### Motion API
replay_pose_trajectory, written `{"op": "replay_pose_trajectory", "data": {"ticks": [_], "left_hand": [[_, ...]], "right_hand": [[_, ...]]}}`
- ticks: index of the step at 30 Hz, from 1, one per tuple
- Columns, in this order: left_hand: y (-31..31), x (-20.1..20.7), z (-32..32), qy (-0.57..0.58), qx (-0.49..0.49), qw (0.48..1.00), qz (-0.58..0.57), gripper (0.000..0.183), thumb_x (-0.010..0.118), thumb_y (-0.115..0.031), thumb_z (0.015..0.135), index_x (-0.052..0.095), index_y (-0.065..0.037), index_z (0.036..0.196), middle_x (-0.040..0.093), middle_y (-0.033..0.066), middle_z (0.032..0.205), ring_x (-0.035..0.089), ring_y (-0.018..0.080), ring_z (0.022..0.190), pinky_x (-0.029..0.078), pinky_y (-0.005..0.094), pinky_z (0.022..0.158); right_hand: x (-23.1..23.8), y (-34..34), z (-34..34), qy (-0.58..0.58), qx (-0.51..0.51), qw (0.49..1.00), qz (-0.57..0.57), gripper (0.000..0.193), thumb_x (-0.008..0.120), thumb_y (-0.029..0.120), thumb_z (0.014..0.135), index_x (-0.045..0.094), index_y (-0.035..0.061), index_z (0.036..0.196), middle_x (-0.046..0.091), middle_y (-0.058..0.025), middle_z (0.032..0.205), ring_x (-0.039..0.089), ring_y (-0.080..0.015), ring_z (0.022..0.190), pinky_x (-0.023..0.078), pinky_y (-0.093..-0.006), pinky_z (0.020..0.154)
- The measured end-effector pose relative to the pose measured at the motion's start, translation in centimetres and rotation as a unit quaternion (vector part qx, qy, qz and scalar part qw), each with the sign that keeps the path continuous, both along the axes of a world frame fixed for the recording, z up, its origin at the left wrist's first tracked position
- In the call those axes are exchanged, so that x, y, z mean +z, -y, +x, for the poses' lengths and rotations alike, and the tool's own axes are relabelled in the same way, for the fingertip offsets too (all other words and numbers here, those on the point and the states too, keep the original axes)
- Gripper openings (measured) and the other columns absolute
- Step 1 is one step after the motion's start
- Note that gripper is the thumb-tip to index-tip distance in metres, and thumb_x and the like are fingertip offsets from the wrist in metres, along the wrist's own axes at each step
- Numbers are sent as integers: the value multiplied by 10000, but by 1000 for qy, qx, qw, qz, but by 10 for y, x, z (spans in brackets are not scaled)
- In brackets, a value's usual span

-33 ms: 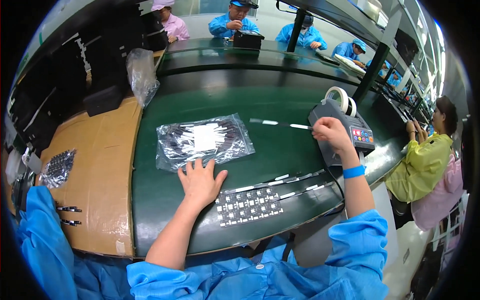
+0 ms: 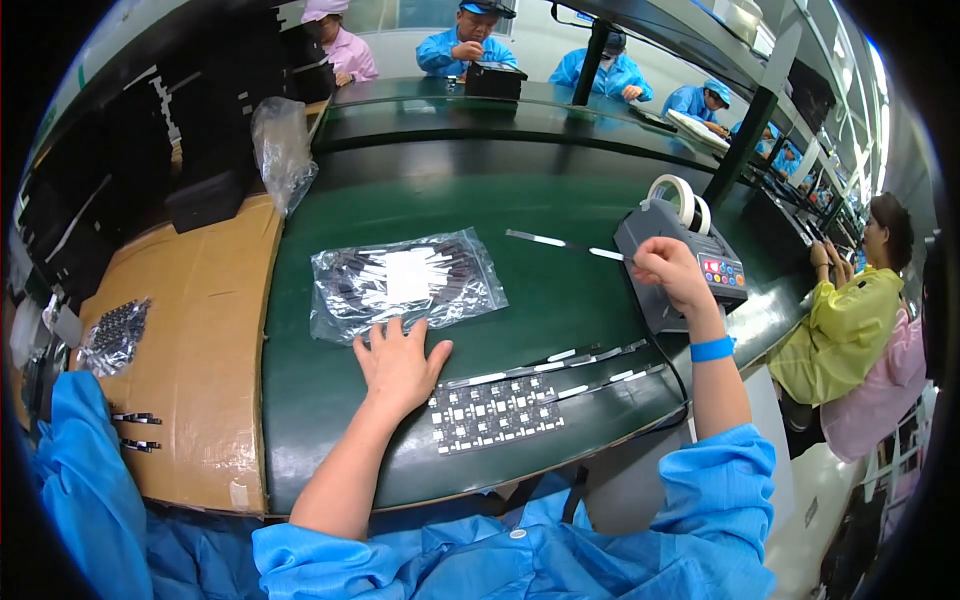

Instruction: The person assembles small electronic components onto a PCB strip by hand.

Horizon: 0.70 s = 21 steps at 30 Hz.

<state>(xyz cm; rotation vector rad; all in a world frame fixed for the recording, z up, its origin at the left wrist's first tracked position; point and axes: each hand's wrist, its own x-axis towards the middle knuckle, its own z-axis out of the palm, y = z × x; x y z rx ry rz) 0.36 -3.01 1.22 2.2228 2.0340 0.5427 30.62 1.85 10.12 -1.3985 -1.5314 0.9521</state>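
Note:
My right hand is closed in a pinch on one end of a thin black-and-white strip, held in front of the grey tape dispenser. The strip's free end points left over the green table. Flat on the table, fingers spread, rests my left hand. Its fingertips touch the near edge of a clear plastic bag full of similar strips with a white label. Right of that hand lies a panel of small black circuit boards with white patches. Several loose strips lie along its far and right sides.
Brown cardboard covers the left side, bearing a bag of dark parts and short dark strips. A crumpled clear bag and black boxes stand behind. A cable runs beside the dispenser. Co-workers sit across the table and at right.
My right hand has shifted slightly right, and the strip has tilted so its free end sits a little higher. My left hand stays in place.

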Motion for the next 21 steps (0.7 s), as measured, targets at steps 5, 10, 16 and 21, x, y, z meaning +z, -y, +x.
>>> {"op": "replay_pose_trajectory", "data": {"ticks": [5,10,16,21], "left_hand": [[2,1,3,77,-39,988,129,371,521,-313,680,485,-44,934,445,143,915,401,285,888,288,425,774],[22,18,20,375,-229,898,13,355,564,-236,677,474,-4,930,504,99,769,496,177,649,410,277,591],[27,23,17,677,-240,672,-179,317,412,-209,794,402,1,1031,497,77,777,468,89,630,399,203,546],[28,23,11,738,-185,621,-188,271,397,-222,802,461,5,935,498,56,699,469,84,591,398,187,514]], "right_hand": [[9,35,-1,-106,53,992,52,73,511,95,686,486,27,680,514,-40,622,492,-86,557,390,-176,501],[-1,49,-39,-188,184,964,44,75,517,82,683,477,20,670,508,-49,600,488,-99,552,389,-193,509],[-25,53,-72,-172,241,954,-51,67,520,64,670,481,13,652,507,-38,580,484,-90,545,395,-195,513],[-36,53,-78,-152,237,957,-76,76,528,72,669,486,11,651,508,-36,582,479,-83,545,394,-190,519]]}}
